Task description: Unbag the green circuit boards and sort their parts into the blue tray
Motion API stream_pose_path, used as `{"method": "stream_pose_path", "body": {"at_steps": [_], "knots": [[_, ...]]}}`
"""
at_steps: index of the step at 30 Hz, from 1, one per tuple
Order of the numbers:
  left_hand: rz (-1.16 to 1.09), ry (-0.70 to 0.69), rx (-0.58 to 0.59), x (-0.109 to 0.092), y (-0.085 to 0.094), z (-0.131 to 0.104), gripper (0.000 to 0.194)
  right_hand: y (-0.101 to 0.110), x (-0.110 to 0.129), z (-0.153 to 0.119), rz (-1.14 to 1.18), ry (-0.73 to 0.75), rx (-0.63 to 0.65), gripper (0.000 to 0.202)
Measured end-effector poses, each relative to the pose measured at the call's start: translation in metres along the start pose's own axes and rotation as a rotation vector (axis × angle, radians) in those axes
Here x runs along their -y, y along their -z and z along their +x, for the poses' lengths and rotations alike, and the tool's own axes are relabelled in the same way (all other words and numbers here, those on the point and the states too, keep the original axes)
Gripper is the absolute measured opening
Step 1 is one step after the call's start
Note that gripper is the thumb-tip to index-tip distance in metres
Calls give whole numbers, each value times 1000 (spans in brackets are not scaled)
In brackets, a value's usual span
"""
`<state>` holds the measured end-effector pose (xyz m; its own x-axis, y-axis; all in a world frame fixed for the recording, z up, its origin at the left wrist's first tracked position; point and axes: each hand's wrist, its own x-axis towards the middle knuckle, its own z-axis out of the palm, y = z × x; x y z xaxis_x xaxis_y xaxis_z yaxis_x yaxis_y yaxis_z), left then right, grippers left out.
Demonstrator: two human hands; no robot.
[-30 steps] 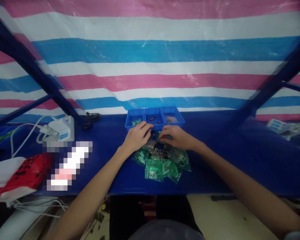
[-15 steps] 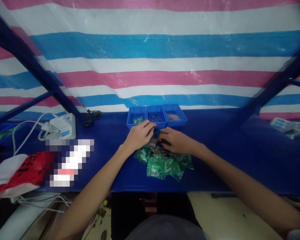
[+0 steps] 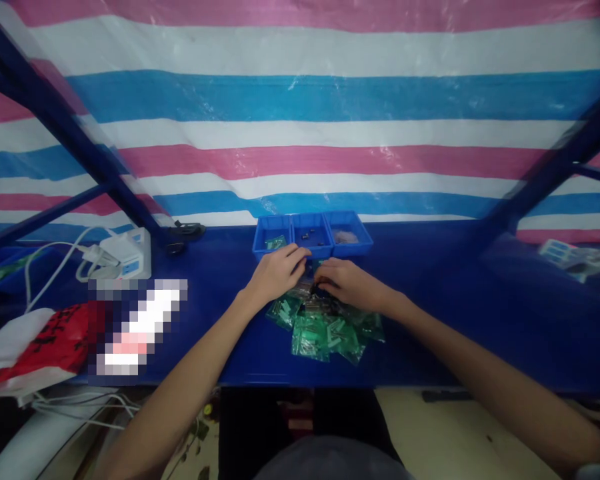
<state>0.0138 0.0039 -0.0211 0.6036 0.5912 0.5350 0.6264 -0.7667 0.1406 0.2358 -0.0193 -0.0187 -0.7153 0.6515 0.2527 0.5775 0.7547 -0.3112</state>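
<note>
A pink, white and blue striped tarpaulin hangs behind a three-compartment blue tray, which stands on a blue surface. A red-and-white bag with dark lettering lies well left of the tray, on its near side, and a white power strip sits directly left of it. Just before the tray, a worker's left hand arches with fingers curved; whether it grips anything cannot be told. Beside it, on the tray's near side, the right hand curls fingers and thumb inward over a heap, its fingertips' contents indiscernible. Green plastic bags spread nearest the worker, before the tray; tiny dark parts lie inside the tray's middle compartment.
</note>
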Motion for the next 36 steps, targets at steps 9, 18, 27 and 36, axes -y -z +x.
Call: {"method": "stream_pose_path", "body": {"at_steps": [9, 18, 27, 36], "knots": [[25, -25, 37, -1, -2, 0, 22, -11, -7, 1, -180, 40, -66, 18], [-12, -43, 55, -2, 0, 0, 20, -9, -3, 3, -74, -169, -240, 19], [-89, -98, 35, -14, -1, 1, 21, -4, 11, 5, 253, -320, -422, 15], [-71, -51, -1, -14, -2, 1, 23, 5, 7, 6, 606, -343, -363, 14]]}}
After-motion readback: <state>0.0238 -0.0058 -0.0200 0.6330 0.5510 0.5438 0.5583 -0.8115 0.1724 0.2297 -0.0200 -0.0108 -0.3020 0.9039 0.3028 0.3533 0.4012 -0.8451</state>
